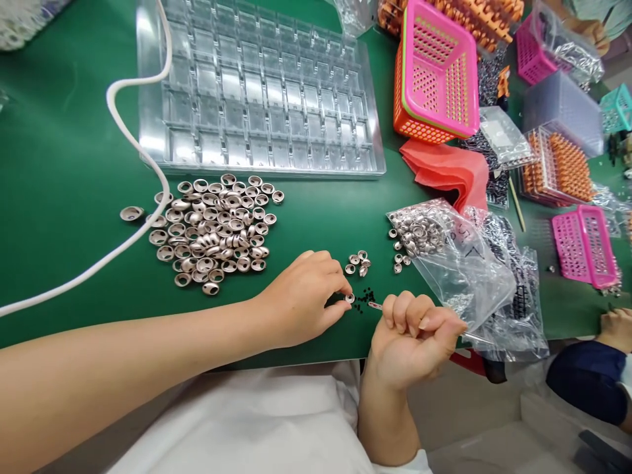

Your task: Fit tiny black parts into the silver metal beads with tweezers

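Observation:
Between thumb and fingertips, my left hand (303, 299) pinches a small metal cup-shaped ring (349, 298). My right hand (412, 336) is closed around slim metal tweezers (375, 305), whose tip points left at a scatter of tiny black pieces (364, 297). The tip is close to the ring but apart from it. Just beyond the black pieces lies a small group of similar metal cups (356, 262). To the left of my left hand a large heap of finished-looking silvery rings (217, 230) covers the green table.
A clear compartment tray (266, 92) lies behind the heap, and a white cable (133, 138) crosses at left. A plastic bag of metal cups (424, 227), red cloth (449, 171) and stacked baskets (437, 72) stand right. Another person's hand (616, 329) is at the far right.

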### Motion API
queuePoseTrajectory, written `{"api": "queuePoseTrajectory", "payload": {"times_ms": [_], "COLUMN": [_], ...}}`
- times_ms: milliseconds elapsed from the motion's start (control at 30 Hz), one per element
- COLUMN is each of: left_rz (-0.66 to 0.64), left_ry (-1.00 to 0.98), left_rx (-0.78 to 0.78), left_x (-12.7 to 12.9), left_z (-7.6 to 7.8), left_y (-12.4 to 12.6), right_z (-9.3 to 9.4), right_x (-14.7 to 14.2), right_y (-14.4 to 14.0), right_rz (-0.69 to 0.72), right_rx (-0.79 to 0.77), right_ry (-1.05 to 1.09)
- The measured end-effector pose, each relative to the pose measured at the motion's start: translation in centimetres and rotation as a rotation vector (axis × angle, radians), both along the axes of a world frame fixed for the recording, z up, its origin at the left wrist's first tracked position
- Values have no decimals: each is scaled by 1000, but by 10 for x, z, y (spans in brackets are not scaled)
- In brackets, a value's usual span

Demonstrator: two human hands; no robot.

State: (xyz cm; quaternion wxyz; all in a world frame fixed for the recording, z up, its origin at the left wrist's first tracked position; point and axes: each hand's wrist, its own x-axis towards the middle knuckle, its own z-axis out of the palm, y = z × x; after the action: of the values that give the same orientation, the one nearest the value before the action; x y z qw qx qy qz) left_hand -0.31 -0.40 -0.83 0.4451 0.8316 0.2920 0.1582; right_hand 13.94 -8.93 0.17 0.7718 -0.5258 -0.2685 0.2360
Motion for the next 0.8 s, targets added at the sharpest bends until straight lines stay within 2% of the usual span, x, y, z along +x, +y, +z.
{"api": "queuePoseTrajectory", "payload": {"times_ms": [167,800], "left_rz": [-8,-15], "left_ry": [14,44], "left_rx": [-11,3], "left_x": [1,0], "left_z": [-1,1], "left_y": [0,1], "right_z": [-1,-6], "right_x": [4,12], "right_y": [-6,-14], "right_rz": [-35,-34], "right_rx": [-56,-36], "right_ry": [13,53]}}
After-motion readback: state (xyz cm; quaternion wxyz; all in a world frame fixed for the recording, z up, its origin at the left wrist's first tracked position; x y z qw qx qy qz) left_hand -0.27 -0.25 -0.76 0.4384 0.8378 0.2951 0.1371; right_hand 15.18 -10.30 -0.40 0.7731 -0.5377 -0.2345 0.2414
